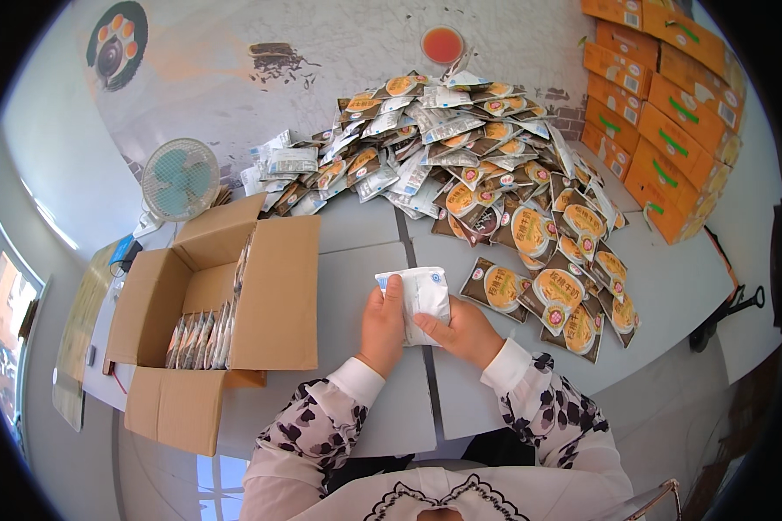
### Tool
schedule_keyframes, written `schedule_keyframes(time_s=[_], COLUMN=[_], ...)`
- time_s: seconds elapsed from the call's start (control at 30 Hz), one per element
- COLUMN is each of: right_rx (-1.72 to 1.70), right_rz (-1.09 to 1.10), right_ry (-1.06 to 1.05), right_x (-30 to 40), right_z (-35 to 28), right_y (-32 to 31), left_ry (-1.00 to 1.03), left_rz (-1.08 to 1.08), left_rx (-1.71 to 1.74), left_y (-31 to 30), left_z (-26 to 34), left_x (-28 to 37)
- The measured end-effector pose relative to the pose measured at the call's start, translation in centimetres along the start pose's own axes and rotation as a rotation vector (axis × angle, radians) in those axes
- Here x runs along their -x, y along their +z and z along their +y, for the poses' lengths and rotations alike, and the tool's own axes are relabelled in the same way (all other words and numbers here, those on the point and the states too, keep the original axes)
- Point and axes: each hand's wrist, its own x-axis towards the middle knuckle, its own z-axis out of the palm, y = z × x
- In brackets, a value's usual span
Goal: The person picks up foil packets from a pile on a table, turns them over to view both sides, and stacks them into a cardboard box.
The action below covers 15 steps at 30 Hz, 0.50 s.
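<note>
Both hands hold a white-backed packet [425, 296] upright above the table. My left hand [384, 322] grips its left edge, thumb along the front. My right hand [470, 331] holds the lower right side, thumb across the printed back. Left of them an open cardboard box [280, 293] holds an upright row of similar packets [202, 338]. To the right and behind lies a large heap of packets [449, 137], some brown side up, some white side up. The nearest loose one is a brown packet with a bowl picture [495, 290], just beyond my right hand.
A small fan [181, 179] stands behind the box at the left. Orange cartons with green handles [674, 143] are stacked at the back right. Dark seams [432, 391] run between the grey tabletops [358, 260]. The box's near flap [173, 410] hangs over the table edge.
</note>
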Motion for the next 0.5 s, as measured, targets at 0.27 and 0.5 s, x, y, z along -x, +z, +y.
schedule_keyframes(time_s=[0.27, 0.5], right_rx=[0.003, -0.076], right_rz=[-0.041, -0.083], right_ry=[-0.087, 0.008], right_x=[0.7, 0.4], right_z=[-0.7, -1.9], right_y=[0.2, -0.3], left_ry=[0.03, 0.028], left_rz=[-0.047, -0.004], left_rx=[0.028, 0.095], left_y=[0.5, 0.4], left_z=[0.4, 0.2], left_x=[0.5, 0.4])
